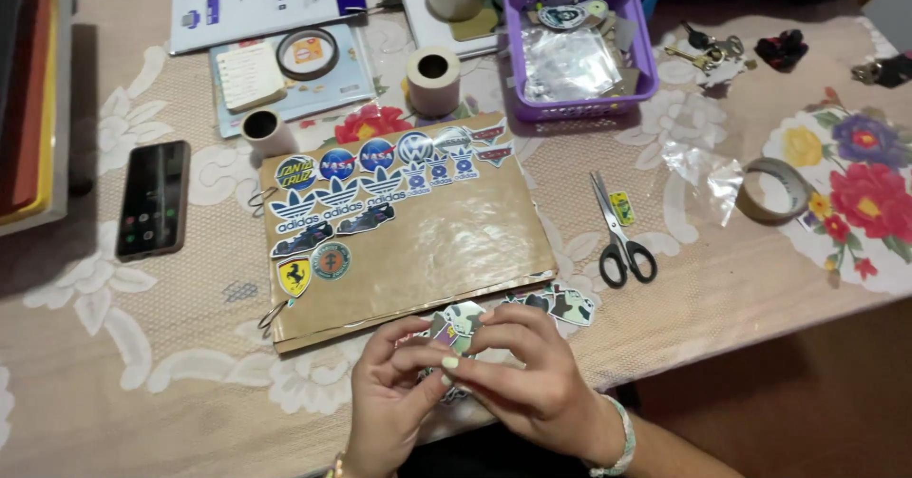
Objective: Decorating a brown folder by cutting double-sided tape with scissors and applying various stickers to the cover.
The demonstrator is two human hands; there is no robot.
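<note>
From my head view, my left hand (394,397) and my right hand (532,373) meet at the near edge of the tabletop (171,345), both closed in a fingertip grip on a small die-cut sticker (463,324) with a glossy face and angular outline, held just in front of the brown album (408,226). I judge the thin sticker could crease or tear if my nails dig under its backing too hard, or it could fold and stick to itself. More loose stickers (565,302) lie just right of my hands at the album's near corner; a careless wrist could sweep them off the edge. The album cover looks like kraft card under shiny film, ring-bound at left. Steel scissors (617,236) with black handles lie further right on the lacy floral cloth
</note>
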